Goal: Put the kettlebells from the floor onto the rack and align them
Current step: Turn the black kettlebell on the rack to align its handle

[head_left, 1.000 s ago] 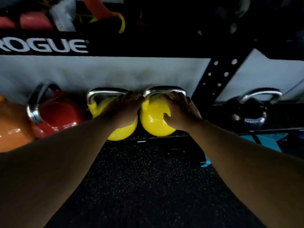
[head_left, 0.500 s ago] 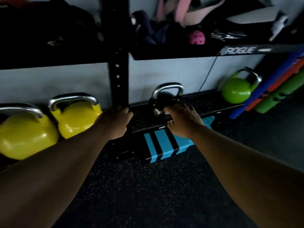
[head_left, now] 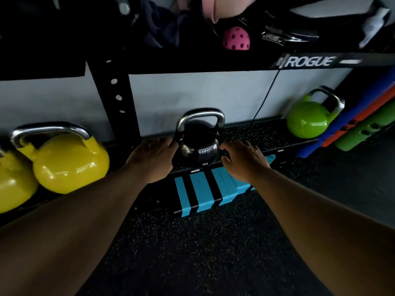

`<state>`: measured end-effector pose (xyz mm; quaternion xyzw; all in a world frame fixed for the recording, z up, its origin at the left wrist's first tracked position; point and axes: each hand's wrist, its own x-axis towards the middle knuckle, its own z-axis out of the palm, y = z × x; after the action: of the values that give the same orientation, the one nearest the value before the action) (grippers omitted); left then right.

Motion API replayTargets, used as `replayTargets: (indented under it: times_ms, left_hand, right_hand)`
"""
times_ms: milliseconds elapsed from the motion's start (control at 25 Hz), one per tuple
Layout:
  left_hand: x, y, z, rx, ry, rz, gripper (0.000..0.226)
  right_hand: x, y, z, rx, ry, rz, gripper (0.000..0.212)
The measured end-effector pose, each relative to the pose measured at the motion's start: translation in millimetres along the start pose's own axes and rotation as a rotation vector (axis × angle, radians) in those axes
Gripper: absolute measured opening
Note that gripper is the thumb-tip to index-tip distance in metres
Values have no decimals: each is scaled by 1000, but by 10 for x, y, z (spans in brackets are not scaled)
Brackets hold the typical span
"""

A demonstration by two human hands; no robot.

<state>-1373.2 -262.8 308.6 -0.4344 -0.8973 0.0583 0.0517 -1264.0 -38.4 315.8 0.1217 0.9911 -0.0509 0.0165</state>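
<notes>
1. Dark speckled rubber flooring (head_left: pixel 192 242) runs up to a black steel rack (head_left: pixel 116 97) set against a pale grey wall, with ROGUE lettered in white on the upper shelf's front rail.
2. On the low shelf of that rack, right of the perforated upright, stands a small black kettlebell with a bare steel handle (head_left: pixel 199 144), upright and marked 4KG.
3. My left hand (head_left: pixel 152 161) lies against its left side, fingers spread and loose, not closed around anything.
4. My right hand (head_left: pixel 243 160) sits at its right side, fingers likewise apart; whether they touch the bell I cannot tell.
5. Left of the upright, two glossy yellow kettlebells (head_left: pixel 68 159) sit side by side on the same shelf.
6. Far right on the shelf rests a lime-green kettlebell (head_left: pixel 307 120).
7. Under the shelf, near my hands, lies a blue block with black stripes (head_left: pixel 205 191).
8. A pink perforated ball (head_left: pixel 236 38) sits on the upper shelf.
</notes>
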Motion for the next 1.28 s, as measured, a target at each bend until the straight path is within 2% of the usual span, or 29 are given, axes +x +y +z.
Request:
replayTargets:
  times_ms: [200, 280, 400, 560, 720, 760, 840, 920, 1040, 1160, 1280]
  left_hand:
    - [735, -259, 227, -68, 37, -62, 60]
    - [987, -279, 317, -161, 15, -113, 65]
    - [1192, -142, 499, -405, 12, -217, 67]
    - [1235, 177, 662, -899, 115, -454, 61]
    - [1542, 263, 555, -1115, 250, -547, 45]
    - [1671, 195, 531, -1193, 222, -638, 46]
    - [1869, 103, 501, -1314, 159, -780, 54]
    - [1956, 159, 585, -1424, 201, -857, 64]
    - [1994, 216, 672, -1541, 235, -961, 71]
    - [2050, 17, 664, -1478, 141, -934, 67]
    - [2004, 104, 668, -1509, 152, -782, 63]
  right_hand:
    - [976, -14, 64, 68, 23, 35, 42]
    - [1298, -17, 103, 121, 42, 73, 48]
    - [1636, 28, 267, 63, 95, 18, 50]
    - [1871, 172, 404, 192, 73, -63, 50]
    - [1976, 137, 361, 204, 145, -41, 58]
    - [1989, 76, 347, 274, 148, -9, 58]
    - [1998, 35, 355, 563, 67, 86, 56]
    - [1933, 189, 420, 836, -25, 130, 52]
    - [1802, 325, 501, 1031, -93, 139, 54]
    - [1701, 164, 547, 1160, -85, 204, 48]
    - [1588, 169, 584, 1259, -88, 178, 45]
